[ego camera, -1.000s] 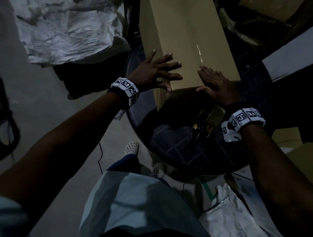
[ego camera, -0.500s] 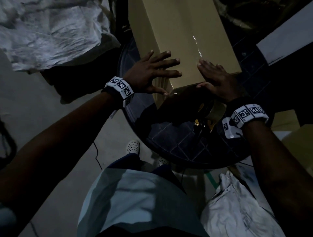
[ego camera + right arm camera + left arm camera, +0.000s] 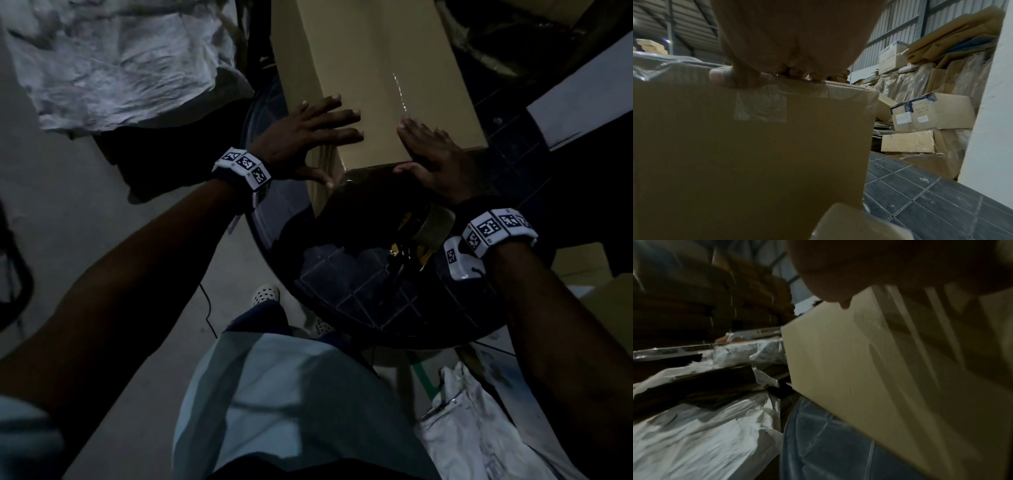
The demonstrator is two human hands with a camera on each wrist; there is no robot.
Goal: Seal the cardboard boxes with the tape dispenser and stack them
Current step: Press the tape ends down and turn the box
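A tall brown cardboard box (image 3: 373,68) stands on a round dark tiled table (image 3: 359,291), with a clear tape strip (image 3: 399,90) running along its top. My left hand (image 3: 308,137) lies flat on the top near the left edge, fingers spread and straight, thumb down the side. My right hand (image 3: 431,150) presses flat on the top near the front edge, over the tape; in the right wrist view its thumb (image 3: 723,78) sits on the box (image 3: 748,154) edge above a tape end (image 3: 760,107). The tape dispenser (image 3: 421,233) lies on the table under my right wrist.
Crumpled white sheeting (image 3: 113,61) covers the floor at the left. Stacked and flattened cardboard boxes (image 3: 931,112) fill the area right of the table beside a white panel (image 3: 582,113). My feet (image 3: 265,294) stand at the table's near-left rim.
Both hands have stayed flat on the box top; the right hand has slid slightly toward the front edge. The camera has shifted a little.
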